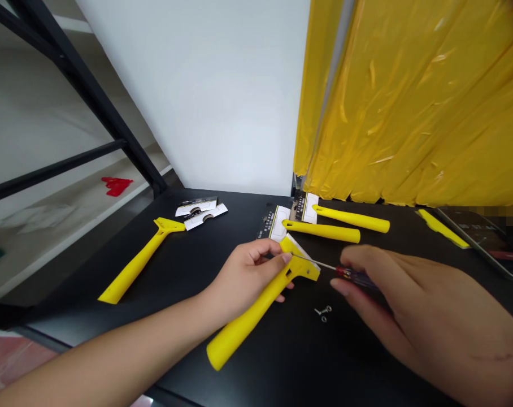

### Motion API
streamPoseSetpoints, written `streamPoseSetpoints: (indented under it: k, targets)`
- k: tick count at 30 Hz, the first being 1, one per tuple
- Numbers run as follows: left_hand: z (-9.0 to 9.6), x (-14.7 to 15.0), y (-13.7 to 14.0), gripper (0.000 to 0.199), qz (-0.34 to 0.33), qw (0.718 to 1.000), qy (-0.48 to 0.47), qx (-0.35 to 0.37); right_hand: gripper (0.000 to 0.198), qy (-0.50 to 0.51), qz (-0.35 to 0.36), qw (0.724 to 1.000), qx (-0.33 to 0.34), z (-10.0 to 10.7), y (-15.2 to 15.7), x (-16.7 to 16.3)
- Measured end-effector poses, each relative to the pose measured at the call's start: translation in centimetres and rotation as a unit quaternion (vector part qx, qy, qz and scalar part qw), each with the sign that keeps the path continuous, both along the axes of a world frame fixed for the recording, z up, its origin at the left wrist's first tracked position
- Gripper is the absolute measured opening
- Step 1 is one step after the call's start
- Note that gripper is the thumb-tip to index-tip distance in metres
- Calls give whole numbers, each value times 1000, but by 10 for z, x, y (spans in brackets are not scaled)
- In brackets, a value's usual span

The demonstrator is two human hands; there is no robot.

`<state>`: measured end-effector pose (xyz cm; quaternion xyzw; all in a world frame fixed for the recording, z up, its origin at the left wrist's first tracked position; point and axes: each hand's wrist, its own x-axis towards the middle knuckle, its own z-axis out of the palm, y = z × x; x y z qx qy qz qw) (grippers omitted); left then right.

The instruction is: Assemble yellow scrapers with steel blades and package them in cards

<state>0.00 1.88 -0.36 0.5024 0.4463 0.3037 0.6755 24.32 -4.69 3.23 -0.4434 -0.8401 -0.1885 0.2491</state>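
My left hand [256, 263] grips a yellow scraper [248, 316] near its head, its thumb beside a screw hole. A pale blade strip shows along the scraper's far edge, and one screw [308, 271] sits in the head. In my right hand [409, 299] is a small screwdriver [343, 272] with a dark, partly red handle. Its thin shaft points left, the tip touching or very close to the scraper head by my left thumb. Several small screws and nuts [324, 311] lie on the black table below the scraper head.
Another yellow scraper [138, 263] lies at the left, near two white blade sleeves [205, 216]. Two yellow handles [324, 230] with printed cards [277, 223] lie at the back. A phone [481, 237] and a yellow strip [443, 228] are far right. Yellow sheeting [417, 102] hangs behind.
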Motion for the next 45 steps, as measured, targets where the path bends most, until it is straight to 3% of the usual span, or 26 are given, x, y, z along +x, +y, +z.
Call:
streamPoseSetpoints:
  k: [11, 23, 26, 45]
  targets:
    - [-1, 0, 1, 24, -1, 1000, 1, 11, 38, 6, -13, 1000, -19, 0, 2, 2]
    - [2, 0, -2, 24, 6, 1000, 10, 26, 25, 48, 16, 998, -27, 0, -1, 2]
    - [2, 0, -2, 27, 7, 1000, 10, 25, 26, 44, 9, 997, -57, -1, 0, 1]
    - [2, 1, -3, 27, 20, 999, 9, 34, 28, 38, 21, 999, -20, 1, 2, -1]
